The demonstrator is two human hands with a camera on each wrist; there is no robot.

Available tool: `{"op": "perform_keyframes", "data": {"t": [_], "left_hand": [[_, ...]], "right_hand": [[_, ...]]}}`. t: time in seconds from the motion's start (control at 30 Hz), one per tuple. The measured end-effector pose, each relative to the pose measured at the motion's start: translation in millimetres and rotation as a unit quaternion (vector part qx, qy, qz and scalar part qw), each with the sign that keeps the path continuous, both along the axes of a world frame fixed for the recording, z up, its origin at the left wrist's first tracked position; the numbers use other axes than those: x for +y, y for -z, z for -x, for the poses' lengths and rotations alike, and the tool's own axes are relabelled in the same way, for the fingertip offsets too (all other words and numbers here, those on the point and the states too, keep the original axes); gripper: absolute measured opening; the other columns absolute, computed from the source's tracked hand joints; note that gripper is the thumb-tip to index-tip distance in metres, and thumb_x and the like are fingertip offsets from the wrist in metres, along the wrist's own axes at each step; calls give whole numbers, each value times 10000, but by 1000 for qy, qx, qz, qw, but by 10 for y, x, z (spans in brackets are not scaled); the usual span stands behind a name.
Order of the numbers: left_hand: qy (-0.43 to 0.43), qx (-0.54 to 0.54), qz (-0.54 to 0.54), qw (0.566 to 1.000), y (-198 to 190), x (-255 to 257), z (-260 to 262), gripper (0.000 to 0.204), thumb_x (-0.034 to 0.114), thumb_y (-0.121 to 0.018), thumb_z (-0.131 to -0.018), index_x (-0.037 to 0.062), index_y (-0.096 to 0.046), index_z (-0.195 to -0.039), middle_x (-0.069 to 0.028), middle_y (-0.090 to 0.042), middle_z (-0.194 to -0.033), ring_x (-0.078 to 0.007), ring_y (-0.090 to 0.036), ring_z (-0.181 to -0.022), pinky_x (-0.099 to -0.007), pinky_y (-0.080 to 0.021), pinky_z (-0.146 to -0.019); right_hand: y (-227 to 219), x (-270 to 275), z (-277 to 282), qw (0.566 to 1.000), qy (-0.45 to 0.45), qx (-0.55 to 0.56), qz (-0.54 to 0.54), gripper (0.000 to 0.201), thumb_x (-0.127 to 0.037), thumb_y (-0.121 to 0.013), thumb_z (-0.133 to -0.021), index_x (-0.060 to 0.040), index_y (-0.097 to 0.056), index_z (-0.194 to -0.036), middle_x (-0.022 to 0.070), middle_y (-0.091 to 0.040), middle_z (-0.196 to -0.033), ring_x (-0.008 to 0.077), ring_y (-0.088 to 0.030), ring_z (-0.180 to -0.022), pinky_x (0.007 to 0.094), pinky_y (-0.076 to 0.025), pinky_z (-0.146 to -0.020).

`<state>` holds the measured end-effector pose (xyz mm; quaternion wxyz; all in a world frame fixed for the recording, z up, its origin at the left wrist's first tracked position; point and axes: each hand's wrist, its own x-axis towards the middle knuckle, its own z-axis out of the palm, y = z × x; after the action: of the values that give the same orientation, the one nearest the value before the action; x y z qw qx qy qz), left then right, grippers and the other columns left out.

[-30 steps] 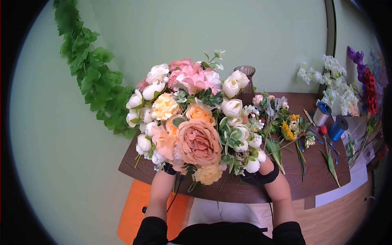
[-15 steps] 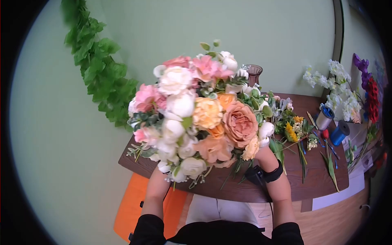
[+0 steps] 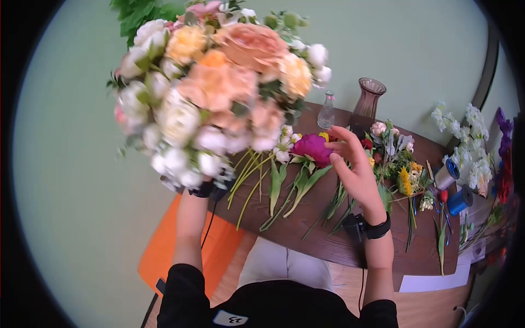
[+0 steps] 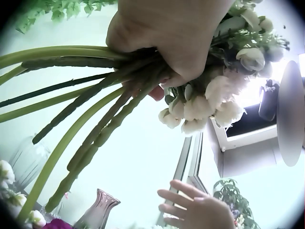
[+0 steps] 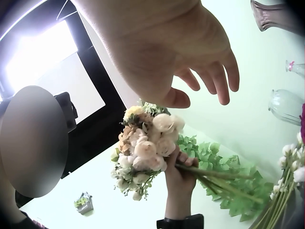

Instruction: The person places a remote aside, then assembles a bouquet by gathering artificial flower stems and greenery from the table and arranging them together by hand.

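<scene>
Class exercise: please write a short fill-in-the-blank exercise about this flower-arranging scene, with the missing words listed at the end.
1. The left hand grips the bouquet by its ____.
2. The right hand, fingers apart, holds ____.
3. The tulip lying beside the blue spool has a ____ bloom.
4. The leafy green garland hangs against the ____.

Missing words: stems; nothing; red; wall.

Against the wall [image 3: 415, 44] hangs a leafy garland [image 3: 136, 19]; the table [image 3: 328, 244] holds a blue spool [image 3: 459, 201].
</scene>
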<state>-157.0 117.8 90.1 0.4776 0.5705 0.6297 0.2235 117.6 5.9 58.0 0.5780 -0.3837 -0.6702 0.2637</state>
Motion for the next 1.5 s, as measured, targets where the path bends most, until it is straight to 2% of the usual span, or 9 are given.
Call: {"op": "perform_keyframes", "data": {"t": [0.17,0.37,0.4,0.53,0.63,0.8,0.93,1.3,1.5], "left_hand": [[-17,-38,14,999,93,15,372,165,117,-436,-784,9,-547,-843,-86,-532,-674,-217,-501,-584,-297,-400,-536],[-22,-84,19,996,-28,379,585,165,116,-439,-784,8,-544,-852,-82,-524,-669,-213,-494,-580,-294,-395,-533],[-22,-93,20,995,249,38,752,165,116,-440,-784,8,-544,-854,-82,-523,-668,-212,-493,-579,-294,-395,-533],[-22,-122,20,992,331,52,960,166,115,-441,-783,7,-542,-860,-79,-517,-665,-209,-488,-576,-292,-392,-531],[-19,-139,20,990,439,-2,1123,167,114,-443,-783,7,-541,-864,-77,-513,-662,-207,-484,-574,-290,-390,-530],[-20,-163,26,986,517,-11,1283,168,114,-445,-782,6,-538,-871,-74,-507,-658,-203,-478,-570,-288,-386,-528],[-30,-182,23,983,539,-73,1366,170,113,-446,-782,5,-537,-877,-72,-501,-654,-200,-473,-568,-286,-383,-527],[-79,-220,-10,972,683,-471,1614,176,111,-451,-781,3,-532,-893,-65,-486,-645,-192,-459,-560,-281,-375,-522],[-79,-244,-23,966,714,-526,1586,180,110,-454,-780,2,-529,-902,-62,-478,-640,-188,-452,-555,-278,-371,-520]], "right_hand": [[38,67,52,999,6,-2,47,280,4,-463,-793,-36,-477,-1069,58,-514,-969,135,-526,-890,260,-421,-759],[199,177,126,996,-12,-29,82,217,-15,-452,-806,-20,-498,-1018,51,-519,-955,116,-527,-841,249,-418,-740],[246,208,139,996,-14,-32,83,217,-15,-452,-806,-20,-498,-1018,51,-519,-955,116,-527,-841,249,-418,-740],[465,393,275,988,-79,-18,131,215,0,-439,-800,-12,-498,-1006,30,-526,-938,106,-522,-819,246,-415,-747],[618,549,452,971,-159,-13,180,227,-21,-437,-810,-2,-486,-1031,41,-541,-932,116,-530,-812,239,-427,-728],[643,769,896,928,-164,-21,335,283,-115,-427,-848,16,-451,-1098,79,-536,-995,132,-563,-786,241,-451,-702],[824,1097,1240,876,-207,73,430,328,-154,-419,-853,21,-398,-1131,120,-520,-1036,178,-577,-829,255,-468,-684],[1120,1704,1750,833,-120,190,505,312,-133,-414,-835,71,-375,-1068,256,-499,-1020,278,-597,-808,308,-517,-590],[1207,1880,1869,837,-65,252,481,196,-122,-403,-852,10,-402,-997,157,-553,-903,202,-595,-697,276,-509,-550]]}}
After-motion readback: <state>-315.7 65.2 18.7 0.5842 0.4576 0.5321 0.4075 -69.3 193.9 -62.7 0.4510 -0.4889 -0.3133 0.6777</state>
